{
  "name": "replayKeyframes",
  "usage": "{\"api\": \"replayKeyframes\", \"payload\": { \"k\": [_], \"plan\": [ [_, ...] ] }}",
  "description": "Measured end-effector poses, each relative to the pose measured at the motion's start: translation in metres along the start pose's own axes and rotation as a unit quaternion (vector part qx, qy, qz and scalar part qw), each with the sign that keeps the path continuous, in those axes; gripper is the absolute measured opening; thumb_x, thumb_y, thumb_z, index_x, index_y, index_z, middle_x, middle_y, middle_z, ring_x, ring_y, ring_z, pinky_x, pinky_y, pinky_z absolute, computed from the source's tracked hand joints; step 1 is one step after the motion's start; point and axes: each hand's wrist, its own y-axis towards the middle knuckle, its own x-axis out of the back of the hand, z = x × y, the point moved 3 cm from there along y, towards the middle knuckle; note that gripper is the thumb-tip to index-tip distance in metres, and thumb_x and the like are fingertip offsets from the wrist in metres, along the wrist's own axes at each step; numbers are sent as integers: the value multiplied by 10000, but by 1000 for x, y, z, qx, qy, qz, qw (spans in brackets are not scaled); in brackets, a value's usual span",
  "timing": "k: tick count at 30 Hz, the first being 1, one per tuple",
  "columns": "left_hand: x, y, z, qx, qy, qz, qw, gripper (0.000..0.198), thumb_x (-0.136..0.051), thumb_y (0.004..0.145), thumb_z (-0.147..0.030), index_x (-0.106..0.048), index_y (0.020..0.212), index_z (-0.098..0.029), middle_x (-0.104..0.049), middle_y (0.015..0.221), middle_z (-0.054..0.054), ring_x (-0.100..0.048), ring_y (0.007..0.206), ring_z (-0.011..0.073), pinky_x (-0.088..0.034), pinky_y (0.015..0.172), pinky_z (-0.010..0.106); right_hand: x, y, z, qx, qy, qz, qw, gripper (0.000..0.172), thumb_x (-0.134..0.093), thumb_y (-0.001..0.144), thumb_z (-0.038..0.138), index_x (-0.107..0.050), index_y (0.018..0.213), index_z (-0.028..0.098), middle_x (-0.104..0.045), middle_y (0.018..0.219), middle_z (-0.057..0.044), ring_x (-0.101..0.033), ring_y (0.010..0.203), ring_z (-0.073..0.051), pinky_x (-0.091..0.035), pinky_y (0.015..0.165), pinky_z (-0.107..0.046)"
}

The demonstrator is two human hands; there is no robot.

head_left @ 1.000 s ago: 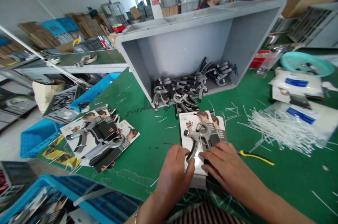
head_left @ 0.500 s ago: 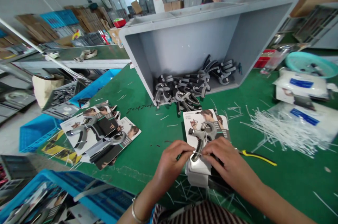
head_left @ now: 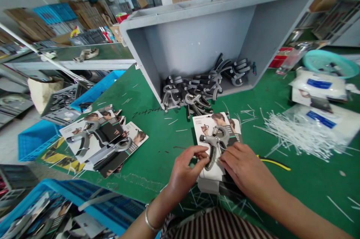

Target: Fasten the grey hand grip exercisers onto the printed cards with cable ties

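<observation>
On the green table (head_left: pixel 163 145) we have the printed card (head_left: pixel 199 124) just ahead of us. Our right hand (head_left: pixel 244 166) has its fingertips bunched; we cannot tell what they pinch. Our left hand (head_left: pixel 184 167) is loose, thumb and finger parted. The grey grip trainer (head_left: pixel 211 141) lies on the card, handles running back between our hands, the left handle (head_left: pixel 211 158) nearer our left fingertips.
</observation>
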Motion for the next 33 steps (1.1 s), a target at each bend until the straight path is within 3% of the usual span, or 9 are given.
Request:
{"api": "replayKeyframes", "payload": {
  "k": [5,19,28,33],
  "plan": [
    [-7,1,-5,-31,32,33,998,277,-672,849,-135,-643,1114,-210,-715,926,14,-661,874,151,-504,883,302,2,7,4,23,-86,41,995,63,-627,876,141,-668,831,158,-676,850,-93,-511,810,-264,-365,721,-395],
    [-7,2,-7,-43,49,41,997,273,-671,852,-144,-640,1116,-205,-718,927,25,-670,866,161,-519,872,314,3,12,9,37,-99,27,994,94,-610,865,121,-668,804,163,-688,829,-83,-536,797,-262,-360,703,-403],
    [2,4,-15,-134,135,87,978,241,-589,931,-207,-607,1171,-208,-724,1086,57,-672,1003,181,-528,911,328,6,11,8,34,-1,-2,999,176,-540,960,223,-652,841,158,-659,804,-79,-544,799,-247,-431,767,-391],
    [5,1,-31,-186,274,115,936,343,-494,947,-120,-532,1284,-164,-686,1187,108,-653,1050,228,-521,946,409,7,12,8,-23,68,-14,997,139,-568,953,282,-634,920,165,-659,864,-76,-552,868,-257,-444,794,-388]
  ]
}}
